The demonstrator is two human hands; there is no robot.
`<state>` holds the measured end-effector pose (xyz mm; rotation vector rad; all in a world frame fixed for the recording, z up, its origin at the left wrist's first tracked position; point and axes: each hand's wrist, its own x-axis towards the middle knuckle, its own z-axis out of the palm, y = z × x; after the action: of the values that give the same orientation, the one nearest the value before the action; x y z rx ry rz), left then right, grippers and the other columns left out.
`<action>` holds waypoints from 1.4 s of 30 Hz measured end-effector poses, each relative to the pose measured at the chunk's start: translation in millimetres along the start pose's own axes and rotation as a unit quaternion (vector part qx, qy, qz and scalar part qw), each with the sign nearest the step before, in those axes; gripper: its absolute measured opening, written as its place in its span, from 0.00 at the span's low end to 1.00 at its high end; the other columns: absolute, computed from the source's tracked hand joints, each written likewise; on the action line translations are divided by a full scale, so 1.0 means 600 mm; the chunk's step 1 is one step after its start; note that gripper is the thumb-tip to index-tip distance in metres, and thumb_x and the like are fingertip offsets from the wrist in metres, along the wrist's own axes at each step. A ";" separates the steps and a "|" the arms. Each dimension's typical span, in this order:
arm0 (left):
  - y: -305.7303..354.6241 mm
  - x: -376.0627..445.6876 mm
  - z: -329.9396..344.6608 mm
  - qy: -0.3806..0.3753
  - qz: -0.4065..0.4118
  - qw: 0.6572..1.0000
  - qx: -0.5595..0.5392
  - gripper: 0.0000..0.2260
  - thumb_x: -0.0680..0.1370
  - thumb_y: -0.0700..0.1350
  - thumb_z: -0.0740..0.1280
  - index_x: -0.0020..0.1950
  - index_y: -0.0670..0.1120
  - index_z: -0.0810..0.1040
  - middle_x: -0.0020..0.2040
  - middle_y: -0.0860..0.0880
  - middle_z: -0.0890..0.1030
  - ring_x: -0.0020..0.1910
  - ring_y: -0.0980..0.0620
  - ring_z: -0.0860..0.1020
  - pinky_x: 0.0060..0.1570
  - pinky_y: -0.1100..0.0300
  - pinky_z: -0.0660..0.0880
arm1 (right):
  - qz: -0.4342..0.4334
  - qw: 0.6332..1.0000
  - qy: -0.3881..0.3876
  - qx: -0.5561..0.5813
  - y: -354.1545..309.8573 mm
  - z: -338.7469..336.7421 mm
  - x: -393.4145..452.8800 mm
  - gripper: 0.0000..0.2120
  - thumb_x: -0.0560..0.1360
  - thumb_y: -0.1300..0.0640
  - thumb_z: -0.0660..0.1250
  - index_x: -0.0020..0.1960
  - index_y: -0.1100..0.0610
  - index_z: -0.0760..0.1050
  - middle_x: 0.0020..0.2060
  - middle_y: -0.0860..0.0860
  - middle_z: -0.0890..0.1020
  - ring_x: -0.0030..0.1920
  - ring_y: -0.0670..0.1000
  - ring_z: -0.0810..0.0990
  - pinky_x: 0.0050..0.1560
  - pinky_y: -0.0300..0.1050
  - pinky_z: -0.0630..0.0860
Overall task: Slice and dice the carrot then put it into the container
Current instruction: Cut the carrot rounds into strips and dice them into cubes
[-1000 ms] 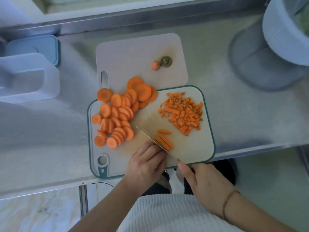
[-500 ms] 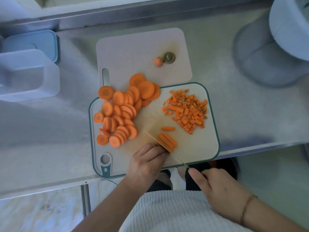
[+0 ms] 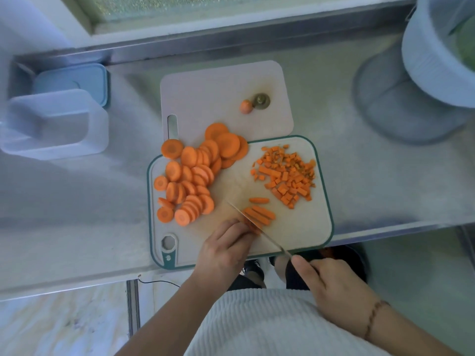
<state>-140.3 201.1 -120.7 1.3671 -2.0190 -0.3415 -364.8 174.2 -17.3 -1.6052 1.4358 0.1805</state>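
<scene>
A green-rimmed cutting board (image 3: pixel 305 235) carries a heap of round carrot slices (image 3: pixel 191 176) on its left and a pile of diced carrot (image 3: pixel 288 173) on its right. A few carrot strips (image 3: pixel 259 214) lie near the front middle. My left hand (image 3: pixel 226 250) presses curled fingers on a carrot piece beside the strips. My right hand (image 3: pixel 331 286) grips the handle of a knife (image 3: pixel 257 227), whose blade runs diagonally along my left fingertips. The empty clear container (image 3: pixel 55 124) stands at the far left of the steel counter.
A second pale board (image 3: pixel 218 98) lies behind, with a carrot tip (image 3: pixel 245 106) and the stem end (image 3: pixel 261 100) on it. A blue lid (image 3: pixel 74 80) sits behind the container. A white ribbed bowl (image 3: pixel 437 52) stands at the back right. The counter edge is close to my body.
The view has shifted slightly. The knife and my right hand have drawn back a little toward me along the carrot piece; my left hand stays on it.
</scene>
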 end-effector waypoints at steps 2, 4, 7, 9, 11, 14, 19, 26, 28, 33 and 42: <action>0.000 -0.002 0.002 0.008 -0.003 1.000 -0.001 0.05 0.75 0.32 0.73 0.49 0.38 0.84 0.50 0.44 0.83 0.52 0.45 0.79 0.54 0.56 0.78 | 0.004 1.000 -0.009 -0.012 -0.001 -0.008 -0.012 0.32 0.67 0.27 0.42 0.26 0.54 0.63 0.21 0.50 0.69 0.26 0.45 0.70 0.33 0.40 0.66; 0.001 -0.004 0.003 0.015 -0.002 1.000 -0.002 0.02 0.77 0.34 0.71 0.48 0.38 0.84 0.49 0.44 0.83 0.51 0.45 0.80 0.54 0.57 0.78 | 0.007 0.999 -0.022 -0.024 0.001 -0.008 -0.015 0.33 0.66 0.26 0.42 0.26 0.54 0.62 0.20 0.50 0.68 0.25 0.46 0.70 0.32 0.40 0.66; 0.004 -0.003 0.003 0.029 -0.007 1.000 0.003 0.05 0.79 0.37 0.70 0.46 0.39 0.85 0.48 0.46 0.84 0.51 0.47 0.81 0.54 0.58 0.78 | 0.027 0.999 -0.042 -0.022 0.010 -0.007 -0.017 0.39 0.62 0.19 0.37 0.25 0.55 0.62 0.21 0.51 0.69 0.25 0.46 0.70 0.30 0.40 0.66; 0.004 -0.003 0.003 0.033 -0.011 0.999 0.007 0.05 0.79 0.38 0.70 0.46 0.39 0.85 0.48 0.46 0.84 0.51 0.48 0.81 0.55 0.59 0.78 | 0.038 0.997 -0.055 -0.034 0.015 -0.004 -0.014 0.40 0.61 0.19 0.35 0.26 0.54 0.63 0.21 0.50 0.69 0.25 0.46 0.70 0.30 0.40 0.65; 0.004 -0.003 0.003 0.037 -0.015 0.999 0.004 0.05 0.79 0.38 0.71 0.45 0.39 0.85 0.48 0.46 0.84 0.52 0.48 0.80 0.56 0.59 0.78 | 0.042 0.995 -0.058 -0.067 0.009 0.005 -0.004 0.37 0.62 0.23 0.35 0.28 0.53 0.65 0.24 0.49 0.71 0.26 0.46 0.70 0.30 0.40 0.64; 0.005 -0.001 0.002 0.029 -0.023 0.999 -0.002 0.03 0.77 0.36 0.72 0.46 0.39 0.86 0.48 0.46 0.84 0.52 0.48 0.80 0.54 0.59 0.78 | 0.035 0.996 -0.048 -0.073 -0.006 0.021 0.017 0.34 0.65 0.25 0.37 0.31 0.52 0.67 0.27 0.48 0.73 0.30 0.47 0.72 0.34 0.44 0.70; 0.005 0.008 -0.003 0.004 -0.006 1.000 0.004 0.01 0.76 0.35 0.73 0.46 0.39 0.84 0.48 0.46 0.83 0.49 0.46 0.80 0.50 0.56 0.79 | 0.024 0.999 -0.033 0.028 0.006 -0.005 -0.002 0.32 0.67 0.26 0.45 0.26 0.55 0.62 0.20 0.46 0.69 0.25 0.44 0.69 0.31 0.38 0.64; -0.021 0.033 -0.037 -0.052 0.066 0.996 0.021 0.06 0.75 0.34 0.75 0.50 0.41 0.83 0.50 0.45 0.81 0.46 0.43 0.79 0.44 0.51 0.78 | 0.047 0.991 0.055 0.110 0.056 -0.062 -0.046 0.34 0.66 0.22 0.49 0.30 0.55 0.58 0.25 0.48 0.59 0.27 0.48 0.59 0.30 0.43 0.58; -0.037 0.053 -0.059 -0.086 0.105 0.990 0.047 0.06 0.78 0.41 0.74 0.53 0.42 0.84 0.53 0.45 0.81 0.47 0.43 0.79 0.42 0.50 0.77 | 0.056 0.989 0.066 0.119 0.065 -0.065 -0.045 0.35 0.67 0.22 0.49 0.30 0.55 0.58 0.25 0.49 0.59 0.27 0.48 0.59 0.30 0.43 0.58; -0.074 0.135 -0.059 -0.263 0.140 0.950 0.090 0.36 0.69 0.54 0.80 0.71 0.46 0.69 0.67 0.42 0.75 0.51 0.41 0.81 0.47 0.49 0.81 | 0.061 0.989 0.068 0.120 0.065 -0.060 -0.041 0.33 0.65 0.23 0.47 0.27 0.54 0.58 0.22 0.48 0.60 0.25 0.48 0.59 0.27 0.37 0.58; -0.051 0.115 -0.030 -0.213 0.119 0.968 0.058 0.19 0.77 0.53 0.66 0.65 0.48 0.75 0.63 0.43 0.77 0.45 0.42 0.79 0.39 0.52 0.80 | 0.061 0.990 0.036 0.118 0.073 -0.037 -0.040 0.33 0.68 0.24 0.46 0.28 0.55 0.58 0.23 0.48 0.61 0.26 0.45 0.60 0.28 0.36 0.60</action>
<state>-122.1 129.2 -98.2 1.1716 -2.5648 -0.4419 -419.1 180.9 -12.8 -1.3437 1.5502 0.0214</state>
